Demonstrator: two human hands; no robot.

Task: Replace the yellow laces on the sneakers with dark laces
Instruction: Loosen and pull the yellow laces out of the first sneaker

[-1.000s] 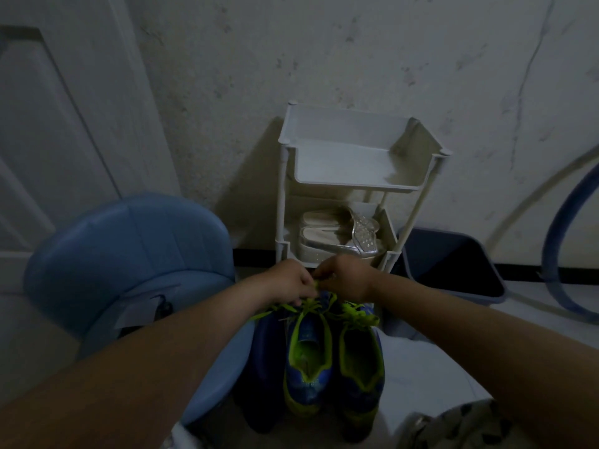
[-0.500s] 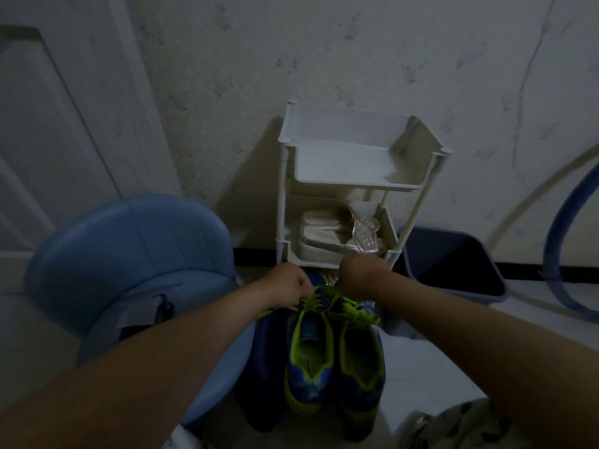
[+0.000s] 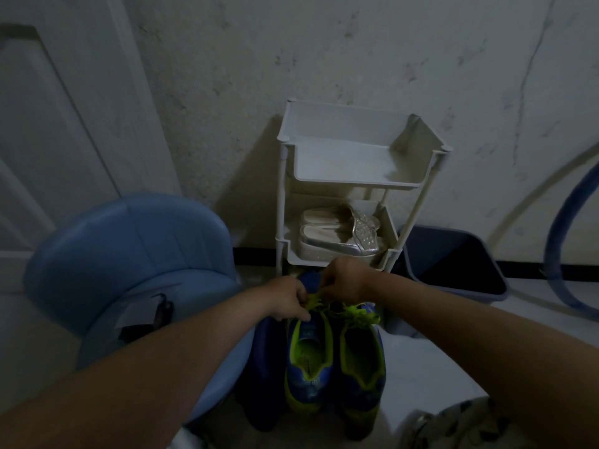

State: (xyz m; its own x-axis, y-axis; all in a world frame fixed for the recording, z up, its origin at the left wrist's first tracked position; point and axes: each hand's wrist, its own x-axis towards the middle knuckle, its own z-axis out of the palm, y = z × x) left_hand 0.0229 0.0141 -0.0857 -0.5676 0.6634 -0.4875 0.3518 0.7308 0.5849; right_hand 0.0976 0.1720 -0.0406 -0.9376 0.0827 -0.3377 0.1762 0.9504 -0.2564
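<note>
A stained pale wall [image 3: 324,43] fills the far side, with a white door [image 3: 48,124] at the left. Near the door sits a blue chair [image 3: 129,247] with a small black item [image 3: 162,311] on its seat. Against the wall in the middle stands a white shelf rack [image 3: 350,183]. To its right is a dark bin [image 3: 466,294], and further right a blue hose [image 3: 557,228] curves along the wall. On the floor just near of the rack, a pair of blue sneakers with yellow-green lining stand side by side, toes toward the rack: the left sneaker [image 3: 308,361] touches the right sneaker [image 3: 361,367]. A pair of silver shoes [image 3: 337,234] lies on the rack's lower shelf. Both forearms reach in from the near edge. The left hand [image 3: 287,299] and the right hand [image 3: 346,280] meet over the left sneaker's throat, fingers curled, each pinching the yellow laces [image 3: 316,301] there. The right sneaker's laces [image 3: 361,314] lie in a loose bunch on its tongue.
</note>
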